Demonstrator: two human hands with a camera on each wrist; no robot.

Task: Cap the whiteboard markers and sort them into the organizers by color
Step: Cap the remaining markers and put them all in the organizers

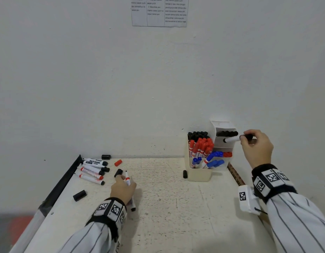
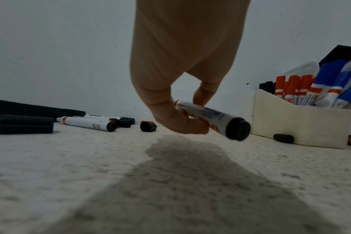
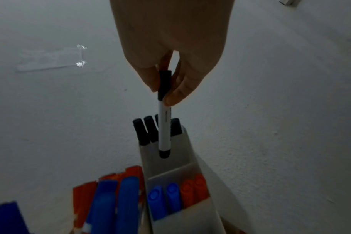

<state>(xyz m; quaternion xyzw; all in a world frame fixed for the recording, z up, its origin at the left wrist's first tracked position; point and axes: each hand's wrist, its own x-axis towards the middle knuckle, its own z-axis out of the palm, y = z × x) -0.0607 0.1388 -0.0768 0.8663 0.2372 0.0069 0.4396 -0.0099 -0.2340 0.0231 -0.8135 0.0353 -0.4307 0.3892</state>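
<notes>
A person's right hand (image 1: 256,146) pinches a capped black marker (image 3: 164,120) by its cap, thumb and fingers (image 3: 176,93) closed round it, the barrel's butt end pointing into the upper slot of a white box (image 3: 170,158) against the wall, beside a row of black caps (image 3: 144,129) already standing there. The slot below holds blue and red caps. The left hand (image 1: 122,189), low over the table (image 1: 176,207), grips an uncapped red marker (image 2: 212,118) across its fingers, the nib pointing away from the person and the black butt end jutting back past the wrist; from the head view the fingertips also touch a black cap (image 1: 118,172), though whether they grasp it cannot be told. A cream organizer (image 1: 199,175) beside the box holds black, red and blue markers. Loose markers (image 1: 93,169) lie bunched at the table's far left, with a red cap (image 1: 118,163) and black caps scattered near them. The wrist views are dim and blurred; printing on the barrels is unreadable there.
</notes>
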